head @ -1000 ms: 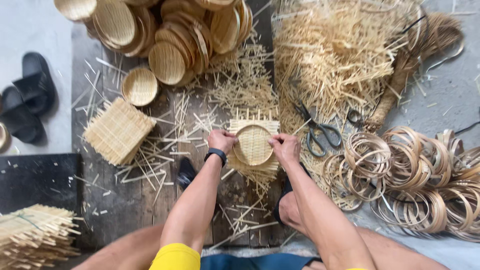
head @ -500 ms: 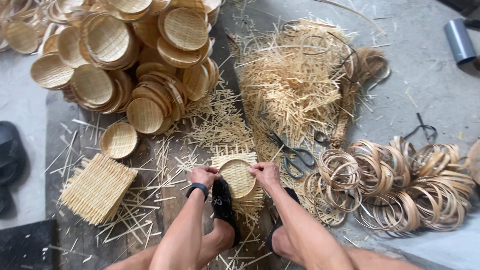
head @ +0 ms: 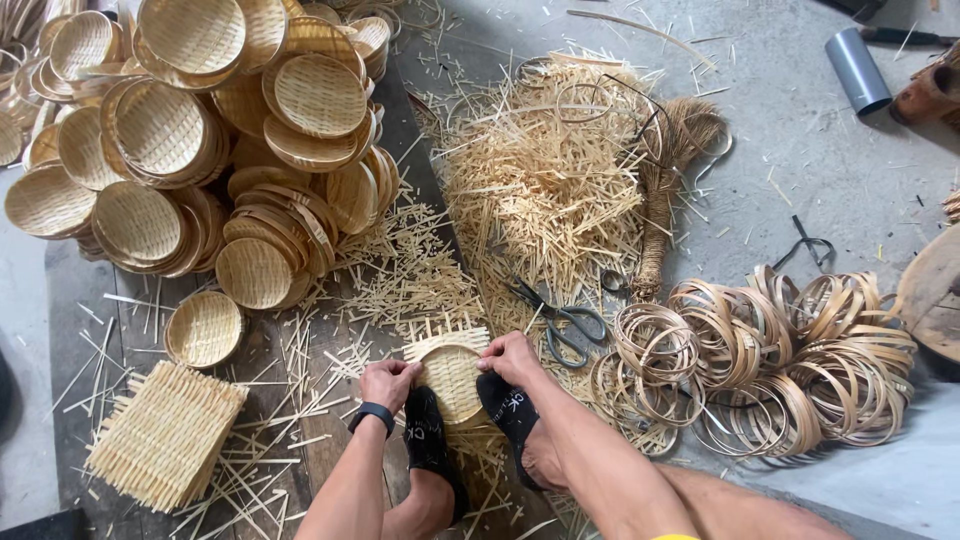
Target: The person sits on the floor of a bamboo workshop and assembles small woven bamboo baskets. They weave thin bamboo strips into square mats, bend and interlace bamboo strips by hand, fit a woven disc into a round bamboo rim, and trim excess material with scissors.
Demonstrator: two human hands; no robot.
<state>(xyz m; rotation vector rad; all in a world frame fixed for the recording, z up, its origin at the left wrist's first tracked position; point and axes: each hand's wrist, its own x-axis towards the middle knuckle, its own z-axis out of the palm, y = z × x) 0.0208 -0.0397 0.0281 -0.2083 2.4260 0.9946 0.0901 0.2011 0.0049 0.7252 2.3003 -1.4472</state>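
Note:
A small round woven bamboo basket [head: 452,375] with loose strip ends sticking out of its far edge lies on the dark wooden board [head: 290,440]. My left hand [head: 386,382], with a black band on the wrist, grips its left rim. My right hand [head: 511,358] grips its right rim. My two feet in black socks [head: 430,440] press against the basket's near side from below.
A big heap of finished round baskets [head: 200,130] fills the upper left. A single basket [head: 204,328] and a stack of square woven mats [head: 165,433] lie left. Scissors [head: 560,322], a pile of bamboo offcuts [head: 545,170], a brush [head: 665,190] and coiled bamboo rings [head: 770,350] lie right.
The view has swung down and in closer. Both hands stay on the basket's rim, and my socked feet now press against its near side.

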